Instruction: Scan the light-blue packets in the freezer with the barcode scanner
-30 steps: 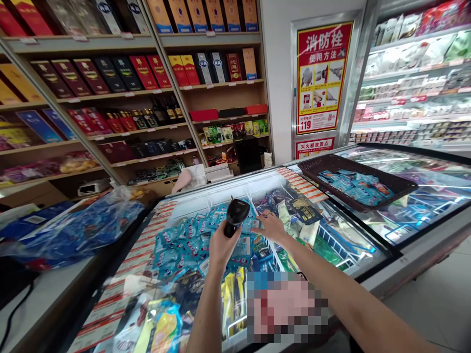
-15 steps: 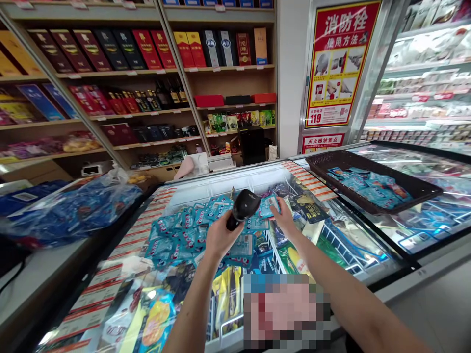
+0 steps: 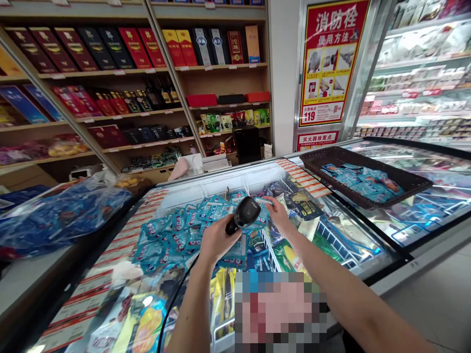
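My left hand (image 3: 217, 239) is wrapped round the handle of a black barcode scanner (image 3: 248, 212). Its head points away toward the right. Between the fingertips of my right hand (image 3: 278, 215) is a blue packet (image 3: 262, 200), tilted so that mostly its edge shows, just beside the scanner head. Below both hands a heap of similar blue packets (image 3: 172, 238) is spread over the chest freezer. The scanner's black cable (image 3: 172, 305) runs down past my left forearm.
A brown plastic basket (image 3: 406, 180) with several blue packets stands on the freezer at right. White wire dividers (image 3: 270, 251) separate frozen goods. Blue packets in a clear plastic bag (image 3: 69, 213) lie at left. Shelves of boxes (image 3: 134, 48) line the back.
My right hand has tipped the blue packet from face-on to nearly edge-on. The scanner stays close beside it, and its cable has come into view. The camera view has shifted slightly.
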